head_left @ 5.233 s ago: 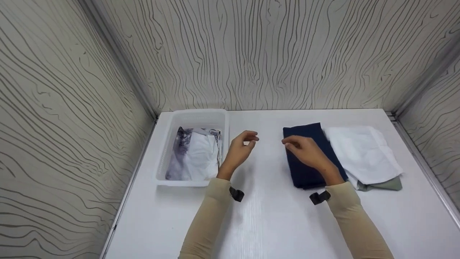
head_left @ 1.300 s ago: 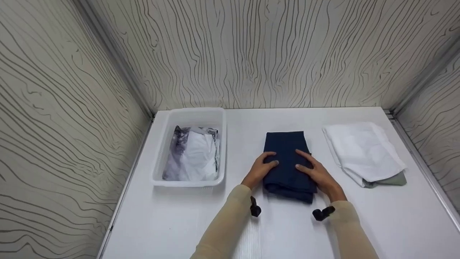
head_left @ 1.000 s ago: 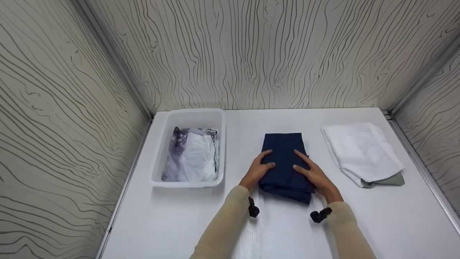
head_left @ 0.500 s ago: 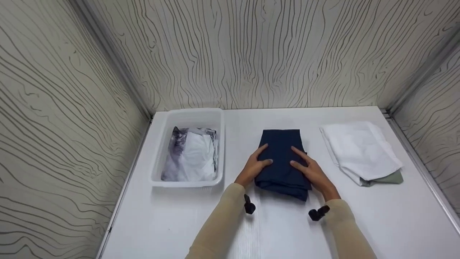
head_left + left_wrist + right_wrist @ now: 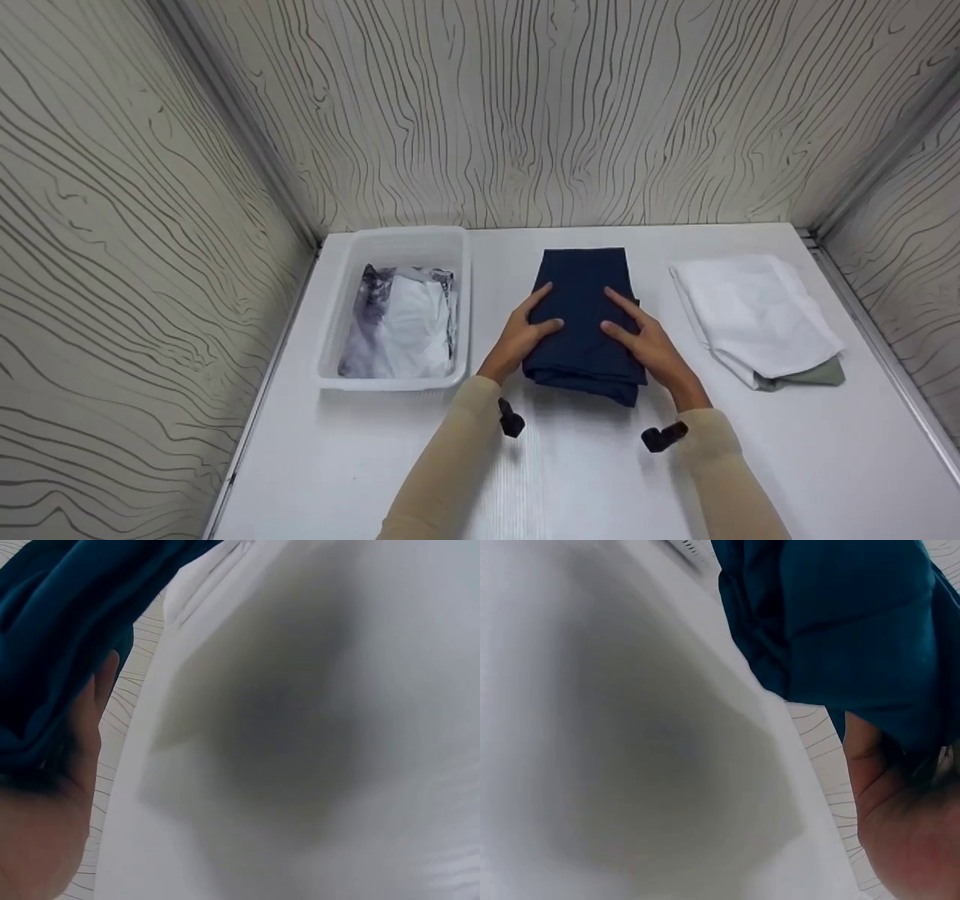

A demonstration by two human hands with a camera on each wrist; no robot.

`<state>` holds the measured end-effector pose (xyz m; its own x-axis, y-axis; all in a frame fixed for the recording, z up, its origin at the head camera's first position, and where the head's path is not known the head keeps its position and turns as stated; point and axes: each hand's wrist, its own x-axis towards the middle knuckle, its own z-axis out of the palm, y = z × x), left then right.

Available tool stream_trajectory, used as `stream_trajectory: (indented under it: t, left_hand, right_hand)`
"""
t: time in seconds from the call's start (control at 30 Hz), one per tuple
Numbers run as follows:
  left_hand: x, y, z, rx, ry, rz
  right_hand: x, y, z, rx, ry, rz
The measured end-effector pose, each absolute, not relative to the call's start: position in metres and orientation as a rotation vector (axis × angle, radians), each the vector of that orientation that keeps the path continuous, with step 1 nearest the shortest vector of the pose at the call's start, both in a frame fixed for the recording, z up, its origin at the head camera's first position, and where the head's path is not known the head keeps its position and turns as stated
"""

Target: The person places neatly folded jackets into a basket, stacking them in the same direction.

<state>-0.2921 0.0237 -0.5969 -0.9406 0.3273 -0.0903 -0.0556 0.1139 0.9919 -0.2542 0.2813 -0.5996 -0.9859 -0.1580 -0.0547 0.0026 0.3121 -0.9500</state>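
Observation:
Between my two hands, in the head view, is a folded navy blue garment (image 5: 581, 281). My left hand (image 5: 517, 334) grips its left side, thumb on top and fingers along the edge and underneath. On the opposite side my right hand (image 5: 651, 346) holds it in the same way. Both wrist views show the garment raised over the white table, with a broad shadow below. In the left wrist view its loose lower folds (image 5: 82, 622) hang past my fingers; in the right wrist view a rounded fold (image 5: 862, 637) covers part of my hand.
To the left stands a white plastic basket (image 5: 394, 384) holding a purple-grey patterned cloth (image 5: 364, 337) and a white cloth (image 5: 416, 322). Right of my hands lies a folded white cloth (image 5: 750, 315), with a green cloth (image 5: 814, 373) under it. Wood-patterned panels (image 5: 517, 112) enclose the table.
Earlier my hands were apart, and the navy garment lay beside the white cloth. Now both hands grip it, and it has moved left and up off the table.

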Motion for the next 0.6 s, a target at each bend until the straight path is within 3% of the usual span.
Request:
stream_trajectory:
  t: [0.6]
  left_hand:
    - [-0.302, 0.000, -0.572, 0.320, 2.080, 1.892]
  right_hand:
    - [-0.267, 0.268, -0.572, -0.220, 2.483, -1.684]
